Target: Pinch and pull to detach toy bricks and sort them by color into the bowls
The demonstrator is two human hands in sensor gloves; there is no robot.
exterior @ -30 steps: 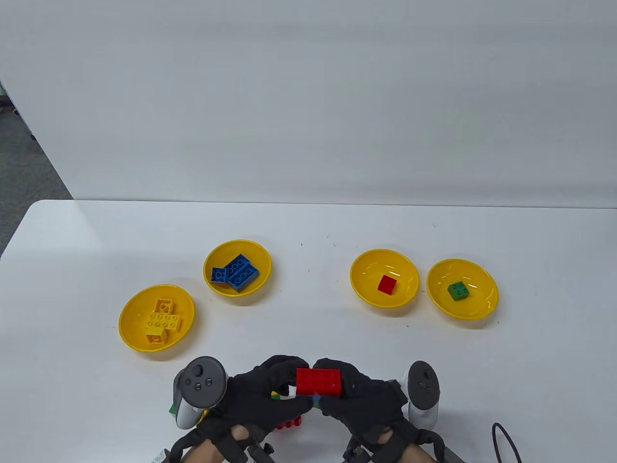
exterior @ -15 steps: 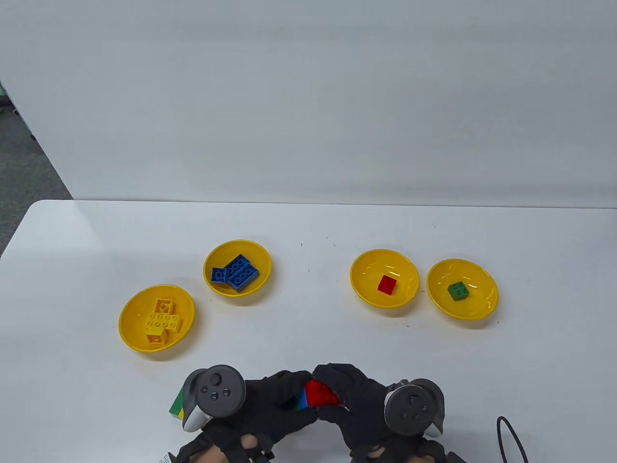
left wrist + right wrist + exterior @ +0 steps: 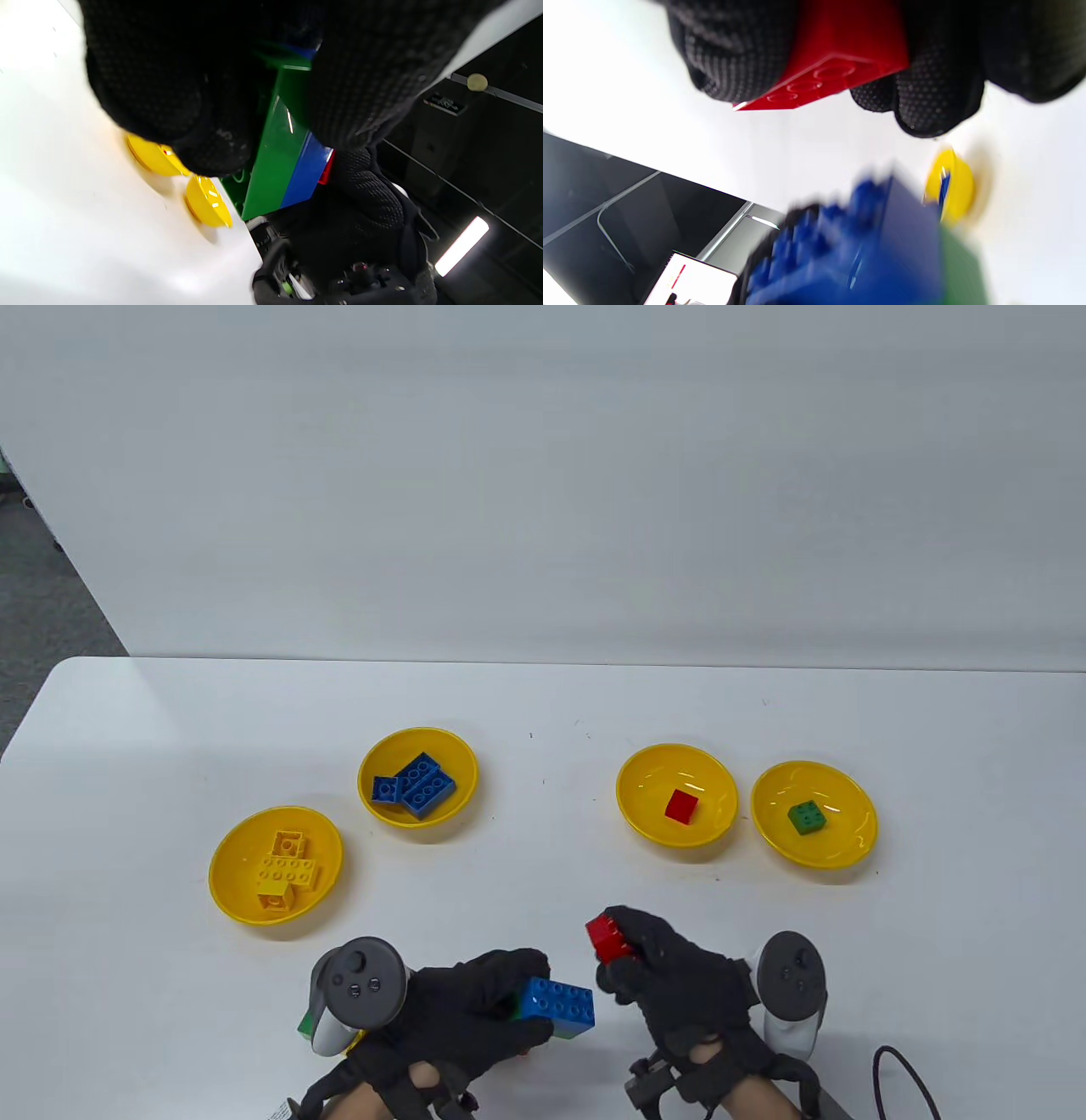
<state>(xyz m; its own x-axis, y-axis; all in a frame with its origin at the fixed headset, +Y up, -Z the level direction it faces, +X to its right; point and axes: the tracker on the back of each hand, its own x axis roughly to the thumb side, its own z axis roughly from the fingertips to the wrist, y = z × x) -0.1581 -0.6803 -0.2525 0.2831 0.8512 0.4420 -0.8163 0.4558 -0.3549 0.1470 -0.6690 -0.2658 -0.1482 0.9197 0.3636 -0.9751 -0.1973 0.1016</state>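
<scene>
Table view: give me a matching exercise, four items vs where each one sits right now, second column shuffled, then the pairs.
Column 1:
1. red brick
2. blue brick
3. small green brick
4. yellow bricks

Column 2:
A. in the far-right bowl
B. pinched in the right hand, off the stack
C. in the far-left bowl
D. on top of the stack held in the left hand

Pairs: 1-B, 2-D, 3-A, 4-C
</scene>
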